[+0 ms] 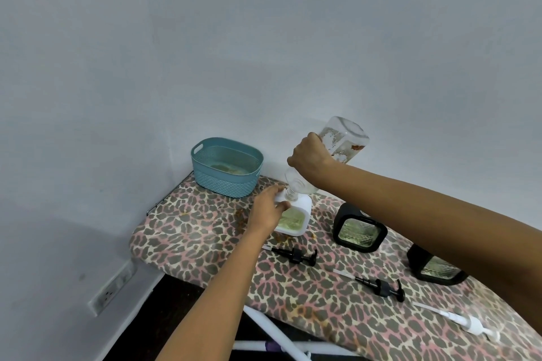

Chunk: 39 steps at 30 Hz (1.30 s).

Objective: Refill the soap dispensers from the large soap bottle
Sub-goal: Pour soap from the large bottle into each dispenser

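Nearest me, three pump heads lie loose on the leopard-print ironing board, which serves as the desk: a white pump closest, then a black pump, then another black pump further in, all with their dip tubes flat on the cover. They are light and will roll; I would lift each by the collar, not the thin tube. Beyond them stand two black dispensers, one near the right edge and one further in, both uncapped, with a pale liquid showing through their patterned windows. My left hand is clamped on the upper left shoulder of the white dispenser, which stands upright on the board and shows greenish soap low in its window. My right hand is wrapped tight round the middle of the large soap bottle, which is tipped neck-down with its mouth at the white dispenser's opening. I judge the bottle nearly empty, hence light, clear thin plastic that will buckle if squeezed and probably slick with residue; a mid-body grip suits it. The squat dispenser looks stable but light, so bracing it is sensible. Farthest back, a teal basket sits against the wall.
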Tool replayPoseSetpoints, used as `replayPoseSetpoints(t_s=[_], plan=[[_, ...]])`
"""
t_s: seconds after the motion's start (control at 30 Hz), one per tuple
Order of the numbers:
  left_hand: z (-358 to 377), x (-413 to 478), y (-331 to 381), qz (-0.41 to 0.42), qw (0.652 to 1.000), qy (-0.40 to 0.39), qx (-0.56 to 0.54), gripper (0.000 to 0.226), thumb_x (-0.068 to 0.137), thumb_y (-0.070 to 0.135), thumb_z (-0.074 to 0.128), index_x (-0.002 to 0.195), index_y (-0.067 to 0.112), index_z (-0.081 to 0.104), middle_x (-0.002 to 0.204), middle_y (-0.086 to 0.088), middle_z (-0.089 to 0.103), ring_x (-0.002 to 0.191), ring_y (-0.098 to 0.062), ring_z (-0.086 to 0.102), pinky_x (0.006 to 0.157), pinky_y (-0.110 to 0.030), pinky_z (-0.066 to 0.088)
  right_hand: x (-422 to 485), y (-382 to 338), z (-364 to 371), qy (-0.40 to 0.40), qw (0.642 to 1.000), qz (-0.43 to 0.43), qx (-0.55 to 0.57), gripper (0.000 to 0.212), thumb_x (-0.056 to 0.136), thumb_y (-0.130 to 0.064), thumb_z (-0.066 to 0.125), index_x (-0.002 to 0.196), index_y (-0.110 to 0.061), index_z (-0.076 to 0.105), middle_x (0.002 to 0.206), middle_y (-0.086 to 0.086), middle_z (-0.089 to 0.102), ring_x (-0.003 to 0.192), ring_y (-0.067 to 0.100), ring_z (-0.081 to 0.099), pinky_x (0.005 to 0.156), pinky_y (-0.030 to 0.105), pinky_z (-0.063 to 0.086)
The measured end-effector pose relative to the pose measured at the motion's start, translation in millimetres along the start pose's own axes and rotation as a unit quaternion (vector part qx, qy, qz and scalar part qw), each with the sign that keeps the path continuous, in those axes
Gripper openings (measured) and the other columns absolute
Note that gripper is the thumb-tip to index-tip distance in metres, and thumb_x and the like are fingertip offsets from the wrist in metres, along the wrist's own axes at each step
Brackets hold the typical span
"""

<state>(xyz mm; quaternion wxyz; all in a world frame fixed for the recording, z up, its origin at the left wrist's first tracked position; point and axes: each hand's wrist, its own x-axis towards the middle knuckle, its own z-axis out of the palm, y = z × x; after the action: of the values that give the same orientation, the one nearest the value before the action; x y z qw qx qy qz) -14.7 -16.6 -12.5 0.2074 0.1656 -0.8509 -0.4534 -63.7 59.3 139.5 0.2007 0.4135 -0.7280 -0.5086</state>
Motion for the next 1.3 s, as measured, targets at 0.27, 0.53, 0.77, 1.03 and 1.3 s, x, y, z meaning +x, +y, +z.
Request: replayPoseSetpoints(t_s=[0.27, 0.53, 0.77, 1.03, 1.3], plan=[[0.1, -0.1, 1.1, -0.006, 1.0, 0.005, -0.001, 0.044, 0.083, 0.014, 0.067, 0.125, 0.011, 0.055, 0.129, -0.006, 0.058, 0.119, -0.021, 0.053, 0.099, -0.031, 0.039, 1.4, -2.1, -2.4, 0.008, 1.0, -0.009, -0.022, 0.032, 0.091, -0.009, 0.046, 0.121, -0.018, 0.053, 0.104, 0.003, 0.064, 0.095, 0.024, 0.062, 0.084, 0.032, 0.045], [0.3, 0.4, 0.8, -0.002, 1.0, 0.005, 0.002, 0.042, 0.083, 0.015, 0.067, 0.123, 0.012, 0.056, 0.126, -0.006, 0.06, 0.116, -0.021, 0.054, 0.097, -0.033, 0.041, 3.1, -0.3, -1.6, 0.018, 0.999, -0.014, -0.025, 0.031, 0.092, -0.01, 0.048, 0.12, -0.019, 0.054, 0.104, 0.003, 0.064, 0.095, 0.025, 0.061, 0.084, 0.032, 0.044], [-0.1, 0.1, 1.4, 0.0, 1.0, 0.005, 0.004, 0.043, 0.084, 0.016, 0.067, 0.125, 0.011, 0.055, 0.127, -0.006, 0.059, 0.118, -0.021, 0.053, 0.098, -0.032, 0.04, 2.3, 1.8, -0.4, 0.034, 0.999, -0.019, -0.019, 0.032, 0.091, -0.008, 0.047, 0.12, -0.021, 0.051, 0.102, 0.0, 0.063, 0.094, 0.022, 0.06, 0.082, 0.031, 0.042], [-0.9, -0.5, 2.8, 0.002, 1.0, 0.002, 0.014, 0.041, 0.083, 0.016, 0.067, 0.122, 0.011, 0.056, 0.125, -0.005, 0.06, 0.115, -0.02, 0.055, 0.097, -0.031, 0.04, 1.5, 4.3, 6.9, 0.023, 1.0, -0.002, 0.015, 0.031, 0.091, -0.006, 0.046, 0.118, -0.02, 0.052, 0.09, 0.0, 0.058, 0.093, 0.02, 0.06, 0.084, 0.029, 0.044], [-1.6, -3.3, 7.3, 0.007, 1.0, 0.008, 0.015, 0.042, 0.083, 0.013, 0.067, 0.123, 0.009, 0.056, 0.124, -0.007, 0.06, 0.112, -0.021, 0.056, 0.094, -0.029, 0.04, -4.5, 8.6, 15.1, 0.015, 0.997, 0.007, 0.075, 0.034, 0.091, -0.001, 0.046, 0.119, -0.019, 0.051, 0.066, 0.0, 0.037, 0.091, 0.019, 0.059, 0.084, 0.03, 0.043]])
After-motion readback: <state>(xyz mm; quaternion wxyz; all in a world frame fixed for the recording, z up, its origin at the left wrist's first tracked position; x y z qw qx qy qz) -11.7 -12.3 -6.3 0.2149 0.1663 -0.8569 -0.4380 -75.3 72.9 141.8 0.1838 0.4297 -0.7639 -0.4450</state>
